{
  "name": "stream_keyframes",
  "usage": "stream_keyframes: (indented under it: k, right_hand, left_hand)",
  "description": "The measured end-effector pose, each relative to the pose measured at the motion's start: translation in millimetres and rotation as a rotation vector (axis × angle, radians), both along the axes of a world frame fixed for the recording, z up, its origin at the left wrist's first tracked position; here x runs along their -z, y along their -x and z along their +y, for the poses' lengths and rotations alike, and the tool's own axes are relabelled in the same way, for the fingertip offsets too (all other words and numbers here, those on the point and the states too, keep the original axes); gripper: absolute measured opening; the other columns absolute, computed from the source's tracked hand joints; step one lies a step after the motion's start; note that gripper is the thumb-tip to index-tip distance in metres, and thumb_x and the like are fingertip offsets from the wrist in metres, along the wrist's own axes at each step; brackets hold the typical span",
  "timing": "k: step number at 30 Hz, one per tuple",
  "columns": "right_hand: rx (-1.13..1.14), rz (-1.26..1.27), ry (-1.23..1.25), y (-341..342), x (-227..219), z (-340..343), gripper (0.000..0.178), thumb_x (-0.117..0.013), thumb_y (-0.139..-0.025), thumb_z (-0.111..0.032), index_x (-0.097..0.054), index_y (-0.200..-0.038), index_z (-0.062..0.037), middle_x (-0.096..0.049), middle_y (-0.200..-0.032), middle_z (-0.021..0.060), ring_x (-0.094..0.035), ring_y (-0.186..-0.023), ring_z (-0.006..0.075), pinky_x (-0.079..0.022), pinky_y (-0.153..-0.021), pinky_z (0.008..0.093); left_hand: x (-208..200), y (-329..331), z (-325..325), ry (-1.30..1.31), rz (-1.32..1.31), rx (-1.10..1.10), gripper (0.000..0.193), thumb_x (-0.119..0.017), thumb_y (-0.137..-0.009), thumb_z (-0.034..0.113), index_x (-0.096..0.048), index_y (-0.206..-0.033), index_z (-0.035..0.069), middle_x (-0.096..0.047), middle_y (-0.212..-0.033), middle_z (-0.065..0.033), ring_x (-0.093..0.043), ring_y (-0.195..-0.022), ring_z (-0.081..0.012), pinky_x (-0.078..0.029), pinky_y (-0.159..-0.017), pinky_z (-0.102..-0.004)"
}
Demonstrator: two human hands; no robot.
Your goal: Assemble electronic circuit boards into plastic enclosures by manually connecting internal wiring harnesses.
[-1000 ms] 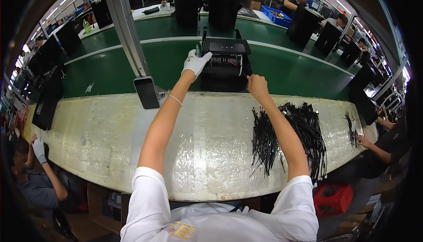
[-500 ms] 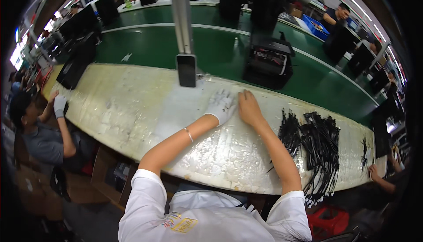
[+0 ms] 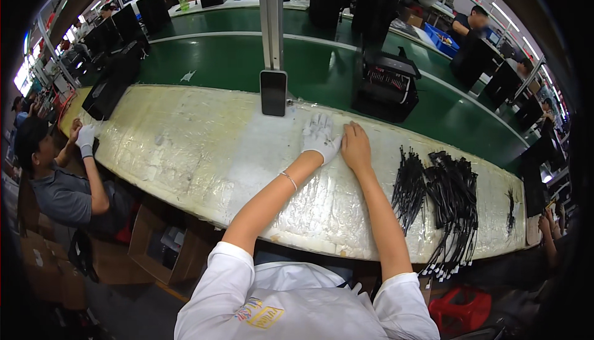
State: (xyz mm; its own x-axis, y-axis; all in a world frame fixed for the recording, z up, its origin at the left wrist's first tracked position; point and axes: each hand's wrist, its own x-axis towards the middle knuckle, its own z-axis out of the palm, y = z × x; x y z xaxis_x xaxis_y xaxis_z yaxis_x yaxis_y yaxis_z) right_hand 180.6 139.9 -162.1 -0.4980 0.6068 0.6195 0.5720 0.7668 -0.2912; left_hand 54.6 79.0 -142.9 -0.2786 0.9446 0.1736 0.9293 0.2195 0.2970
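Note:
My left hand [image 3: 320, 137], in a white glove, lies palm down on the film-covered worktable [image 3: 204, 136] with its fingers stretched out. Close beside it, my bare right hand [image 3: 356, 147] rests on the same surface, fingers extended and lying flat. Neither hand holds anything that I can see. A dark phone-like device [image 3: 273, 94] stands upright against the metal post [image 3: 271, 24], just beyond my left hand. To the right of my right forearm lie bundles of black cables [image 3: 455, 197] with pale connector ends, some hanging over the near edge.
Behind the worktable runs a green conveyor [image 3: 210, 61] carrying an open black computer case [image 3: 388, 85]. A dark case [image 3: 108, 95] sits at the table's left end, near a co-worker [image 3: 62, 173]. Below are a cardboard box [image 3: 158, 241] and a red stool [image 3: 461, 309].
The whole view has shifted slightly, so table and hands appear a little to the right. My right fingers, more curled before, now lie flatter. My left hand stays flat beside it.

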Motion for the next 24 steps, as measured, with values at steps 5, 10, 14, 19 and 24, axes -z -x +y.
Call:
stream_keyframes:
  k: [5, 10, 14, 19, 24]
  right_hand:
    - [0.007, 0.026, 0.008, -1.6, -2.3, -1.0, 0.028, -0.057, -0.086, -0.009, -0.059, -0.111, 0.0015, -0.059, -0.122, 0.0246, -0.054, -0.114, 0.0405, -0.044, -0.098, 0.0461]
    - [0.001, 0.068, 0.054, -5.8, -8.0, -1.1, 0.028, -0.058, -0.086, -0.010, -0.060, -0.110, 0.0015, -0.059, -0.121, 0.0235, -0.055, -0.114, 0.0398, -0.044, -0.098, 0.0453]
    - [-0.004, 0.079, 0.091, -6.0, -7.5, -1.9, 0.027, -0.060, -0.086, -0.011, -0.061, -0.109, 0.0018, -0.059, -0.121, 0.0230, -0.054, -0.115, 0.0394, -0.043, -0.099, 0.0451]
    - [-0.013, 0.081, 0.098, -8.8, -6.8, -2.1, 0.027, -0.060, -0.086, -0.012, -0.061, -0.109, 0.0021, -0.059, -0.122, 0.0228, -0.053, -0.116, 0.0395, -0.042, -0.100, 0.0451]
    - [-0.008, 0.057, 0.119, -8.0, -9.0, -2.6, 0.027, -0.060, -0.087, -0.011, -0.061, -0.110, 0.0016, -0.058, -0.124, 0.0230, -0.053, -0.117, 0.0397, -0.043, -0.100, 0.0439]
  left_hand:
    - [3.0, -1.3, 1.2, -0.051, -0.041, -0.030, 0.071, -0.043, -0.092, 0.045, -0.034, -0.148, 0.003, -0.031, -0.155, -0.0154, -0.023, -0.145, -0.0306, -0.012, -0.118, -0.0436]
    - [-3.6, -1.3, 0.9, -0.053, -0.056, -0.035, 0.072, -0.046, -0.090, 0.045, -0.034, -0.148, 0.004, -0.032, -0.154, -0.0151, -0.025, -0.144, -0.0297, -0.013, -0.118, -0.0436]
    - [-1.8, -1.8, -1.3, -0.052, -0.028, -0.045, 0.070, -0.046, -0.091, 0.045, -0.036, -0.147, 0.005, -0.033, -0.154, -0.0143, -0.025, -0.144, -0.0300, -0.014, -0.117, -0.0434]
    - [-1.5, -3.1, -0.5, -0.050, -0.016, -0.056, 0.068, -0.046, -0.092, 0.045, -0.037, -0.147, 0.006, -0.033, -0.154, -0.0135, -0.025, -0.144, -0.0302, -0.016, -0.117, -0.0436]
    - [-2.0, -1.0, -1.9, -0.054, -0.001, -0.031, 0.066, -0.046, -0.092, 0.044, -0.037, -0.147, 0.006, -0.034, -0.153, -0.0145, -0.025, -0.144, -0.0314, -0.016, -0.117, -0.0449]
